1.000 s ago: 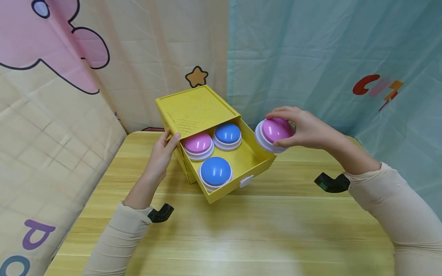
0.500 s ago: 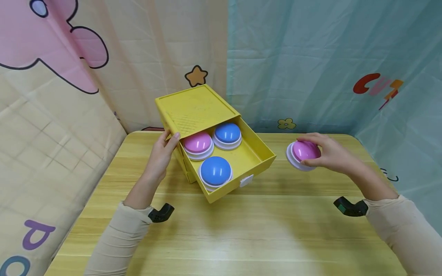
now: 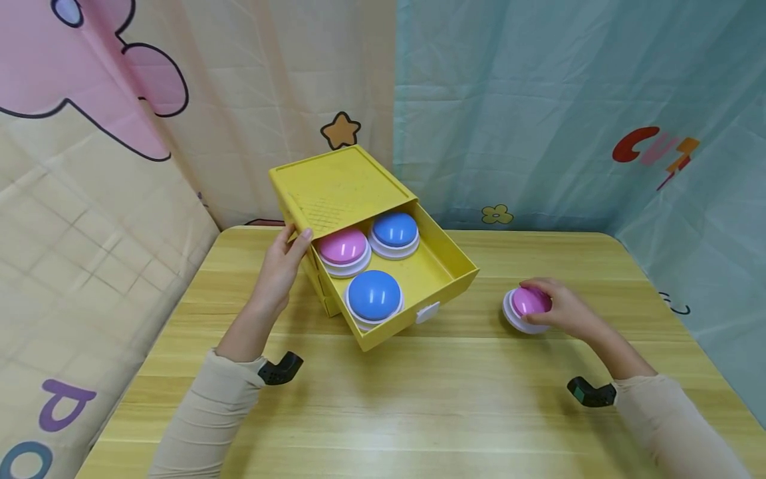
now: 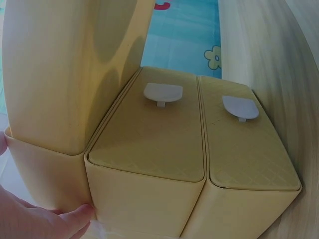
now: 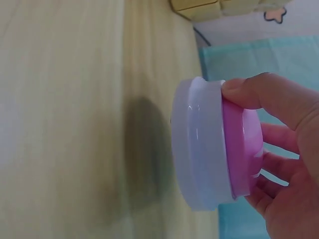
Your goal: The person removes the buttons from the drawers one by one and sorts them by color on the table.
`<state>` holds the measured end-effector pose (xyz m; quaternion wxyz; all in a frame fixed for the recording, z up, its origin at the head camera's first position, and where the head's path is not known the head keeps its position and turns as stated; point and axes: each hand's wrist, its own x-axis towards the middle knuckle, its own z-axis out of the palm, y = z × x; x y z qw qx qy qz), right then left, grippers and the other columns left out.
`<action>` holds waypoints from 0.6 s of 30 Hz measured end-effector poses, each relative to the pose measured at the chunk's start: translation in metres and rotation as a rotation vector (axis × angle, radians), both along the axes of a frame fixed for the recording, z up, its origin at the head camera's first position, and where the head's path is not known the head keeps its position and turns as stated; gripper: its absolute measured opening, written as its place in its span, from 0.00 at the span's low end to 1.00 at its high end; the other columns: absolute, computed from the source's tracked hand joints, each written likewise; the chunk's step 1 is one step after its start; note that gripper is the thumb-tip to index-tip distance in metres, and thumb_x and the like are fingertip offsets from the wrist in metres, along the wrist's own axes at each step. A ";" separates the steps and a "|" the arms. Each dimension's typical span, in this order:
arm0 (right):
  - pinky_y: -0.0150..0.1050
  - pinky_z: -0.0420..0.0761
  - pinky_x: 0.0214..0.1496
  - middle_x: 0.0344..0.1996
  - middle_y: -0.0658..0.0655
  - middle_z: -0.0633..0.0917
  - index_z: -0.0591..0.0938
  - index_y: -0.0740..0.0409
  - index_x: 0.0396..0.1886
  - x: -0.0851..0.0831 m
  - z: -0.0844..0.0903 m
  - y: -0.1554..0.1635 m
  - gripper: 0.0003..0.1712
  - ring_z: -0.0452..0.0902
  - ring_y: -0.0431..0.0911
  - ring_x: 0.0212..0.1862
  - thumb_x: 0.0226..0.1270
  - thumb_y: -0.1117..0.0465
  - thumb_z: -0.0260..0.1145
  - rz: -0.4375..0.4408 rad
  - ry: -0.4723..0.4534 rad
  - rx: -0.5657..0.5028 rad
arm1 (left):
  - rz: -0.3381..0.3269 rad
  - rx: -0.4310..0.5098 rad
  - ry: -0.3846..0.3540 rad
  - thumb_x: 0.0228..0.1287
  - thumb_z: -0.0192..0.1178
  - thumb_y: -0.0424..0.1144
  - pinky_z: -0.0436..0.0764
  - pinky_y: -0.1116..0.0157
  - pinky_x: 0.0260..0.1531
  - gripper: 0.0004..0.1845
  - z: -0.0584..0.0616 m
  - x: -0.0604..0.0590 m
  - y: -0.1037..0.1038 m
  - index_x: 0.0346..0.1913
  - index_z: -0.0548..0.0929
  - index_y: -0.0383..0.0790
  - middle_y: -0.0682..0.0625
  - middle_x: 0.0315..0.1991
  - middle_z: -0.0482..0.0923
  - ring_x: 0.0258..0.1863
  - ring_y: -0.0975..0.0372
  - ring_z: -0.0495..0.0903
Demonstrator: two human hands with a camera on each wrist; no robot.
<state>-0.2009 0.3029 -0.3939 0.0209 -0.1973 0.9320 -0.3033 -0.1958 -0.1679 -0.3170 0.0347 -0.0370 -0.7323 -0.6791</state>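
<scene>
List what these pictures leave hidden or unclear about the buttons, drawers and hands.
- Head view: right hand covers much of the pink button.
- Right wrist view: whether that button touches the table is unclear.
- Left wrist view: lower drawers are closed, contents hidden; the frame edge cuts off the left hand.

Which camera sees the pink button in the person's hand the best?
The right wrist view: the pink button fills the frame, white base and pink dome clear, right hand gripping it. The head view shows it small, partly covered by fingers. The left wrist view misses it.
</scene>
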 end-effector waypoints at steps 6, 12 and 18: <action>0.55 0.72 0.45 0.51 0.71 0.70 0.71 0.72 0.55 0.003 -0.022 0.005 0.36 0.68 0.62 0.48 0.47 0.61 0.72 -0.044 -0.038 0.015 | 0.003 0.008 -0.007 0.64 0.49 0.54 0.50 0.59 0.62 0.41 0.000 -0.001 0.001 0.70 0.44 0.35 0.43 0.68 0.48 0.64 0.56 0.53; 0.58 0.70 0.48 0.52 0.72 0.69 0.70 0.72 0.55 0.005 -0.028 0.003 0.36 0.66 0.64 0.50 0.48 0.60 0.72 -0.064 -0.055 -0.009 | 0.002 0.022 0.007 0.64 0.49 0.53 0.50 0.59 0.62 0.41 -0.001 0.000 0.001 0.69 0.45 0.35 0.42 0.67 0.50 0.64 0.56 0.53; 0.58 0.69 0.48 0.54 0.73 0.67 0.65 0.71 0.59 0.005 -0.022 0.004 0.39 0.64 0.65 0.51 0.49 0.60 0.71 -0.055 -0.086 -0.036 | -0.001 0.023 0.020 0.65 0.49 0.53 0.50 0.59 0.62 0.40 -0.001 0.000 0.000 0.69 0.45 0.35 0.41 0.67 0.49 0.64 0.56 0.53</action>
